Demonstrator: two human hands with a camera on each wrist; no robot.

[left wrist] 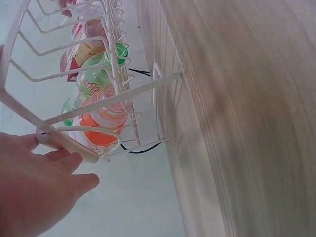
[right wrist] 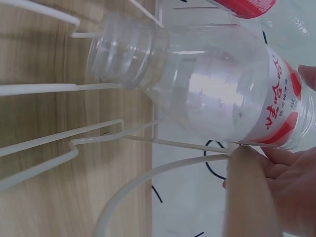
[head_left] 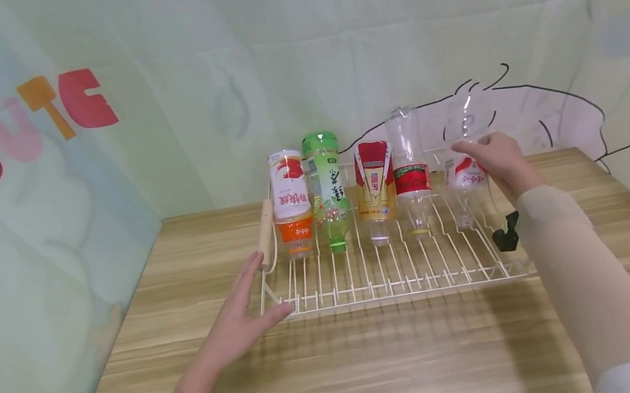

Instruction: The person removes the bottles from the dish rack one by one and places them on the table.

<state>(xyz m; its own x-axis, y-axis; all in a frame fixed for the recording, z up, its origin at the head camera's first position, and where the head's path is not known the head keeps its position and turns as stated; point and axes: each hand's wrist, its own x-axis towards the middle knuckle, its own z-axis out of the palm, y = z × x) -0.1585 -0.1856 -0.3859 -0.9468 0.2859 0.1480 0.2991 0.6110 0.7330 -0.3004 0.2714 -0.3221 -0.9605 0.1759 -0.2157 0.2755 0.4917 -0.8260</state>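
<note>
On the head camera I saw the right hand (head_left: 499, 159) at the far right of a white wire rack (head_left: 394, 296), thumb and fingers pinching a clear bottle (head_left: 465, 179). The bottle leaned mouth-down in the rack, rightmost of five; its upper end washed out against the pale backdrop (head_left: 296, 81), and the hand covered part of its red-and-white label. The left hand (head_left: 242, 320) lay loosely spread at the rack's left end, fingertips against a wooden handle (head_left: 266, 236), gripping nothing I could make out.

The left wrist camera gave me relaxed fingers beside that handle, the hand cut off at the left edge. Rack wires crossed the orange-and-white bottle (left wrist: 89, 120) and the green bottle (left wrist: 89, 89); I found the farther bottles hard to separate.

On the right wrist camera, the clear bottle's threaded neck sat among the wires. I caught a fingertip at the right edge; much of the grip was hidden. A blurred second handle (right wrist: 252, 197) covered part of the hand.
</note>
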